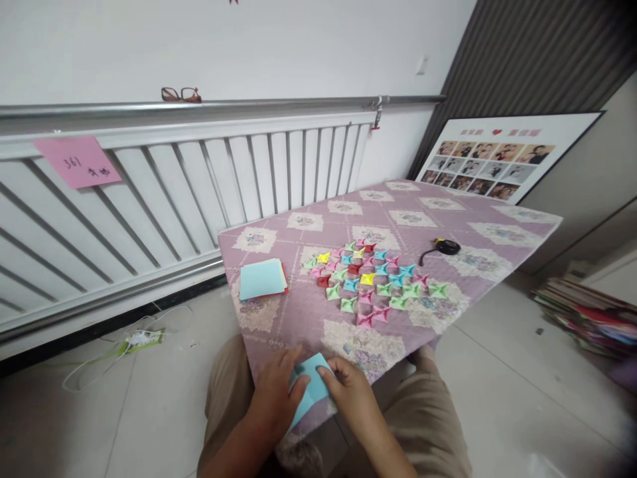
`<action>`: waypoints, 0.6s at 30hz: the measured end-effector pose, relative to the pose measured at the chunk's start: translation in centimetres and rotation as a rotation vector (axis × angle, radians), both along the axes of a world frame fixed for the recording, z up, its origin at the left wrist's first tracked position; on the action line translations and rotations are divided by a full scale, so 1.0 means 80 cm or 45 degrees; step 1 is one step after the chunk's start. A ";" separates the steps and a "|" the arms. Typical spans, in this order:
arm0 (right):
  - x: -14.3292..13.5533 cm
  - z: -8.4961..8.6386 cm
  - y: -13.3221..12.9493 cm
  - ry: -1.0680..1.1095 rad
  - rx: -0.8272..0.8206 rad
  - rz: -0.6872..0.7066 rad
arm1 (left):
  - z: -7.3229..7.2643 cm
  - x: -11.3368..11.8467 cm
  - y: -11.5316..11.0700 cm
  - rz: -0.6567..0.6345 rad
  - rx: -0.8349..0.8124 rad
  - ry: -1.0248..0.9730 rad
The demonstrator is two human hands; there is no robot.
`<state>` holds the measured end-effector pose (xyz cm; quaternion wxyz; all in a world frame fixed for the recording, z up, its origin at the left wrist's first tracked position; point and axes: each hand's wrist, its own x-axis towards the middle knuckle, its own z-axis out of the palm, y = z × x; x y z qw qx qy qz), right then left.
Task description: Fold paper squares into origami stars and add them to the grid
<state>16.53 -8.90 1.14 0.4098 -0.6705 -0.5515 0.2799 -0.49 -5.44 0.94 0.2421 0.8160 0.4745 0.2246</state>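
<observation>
A light blue sheet of paper (315,380) with a crease lies at the near edge of the cloth-covered table, between my hands. My left hand (277,397) rests over its left side, fingers stretched out and thumb on the paper. At the right edge, my right hand (354,392) pinches the sheet, thumb on top and fingers curled at the side. Beyond them stand rows of small folded paper pieces (367,279) in pink, green, blue, yellow and red. A stack of coloured paper (261,279), blue on top, sits to the left.
A black tape measure (447,247) lies right of the folded pieces on the patterned tablecloth (283,332). Behind the table runs a white radiator (279,172) with a pink note (77,161). A photo board (507,156) leans at the far right; stacked magazines (582,312) lie below.
</observation>
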 end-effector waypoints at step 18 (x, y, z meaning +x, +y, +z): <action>-0.010 0.077 -0.034 0.507 -0.037 0.043 | 0.090 0.010 -0.018 -0.064 -0.604 -0.460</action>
